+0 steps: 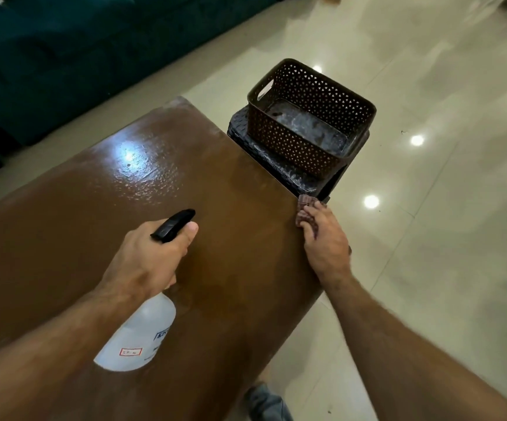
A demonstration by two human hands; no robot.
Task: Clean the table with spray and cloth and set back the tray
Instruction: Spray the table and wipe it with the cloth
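The wiping step is on. The left hand (152, 256) grips the spray bottle (138, 332) over the brown table (64, 223). The right hand (325, 238) presses the cloth (305, 205) at the table's 3 o'clock edge — next, probably wipe inward. The basket tray (309, 117) waits on a stool (279, 165) at 1 o'clock — shiny tile floor (428, 208) around.

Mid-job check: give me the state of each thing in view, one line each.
Left hand: grips the spray bottle's neck.
Spray bottle: held above the table, nozzle forward.
Right hand: holds the cloth at the table's right edge.
Cloth: bunched under the fingers.
Table: wet sheen at the far end.
Basket: off the table, on a dark stool.
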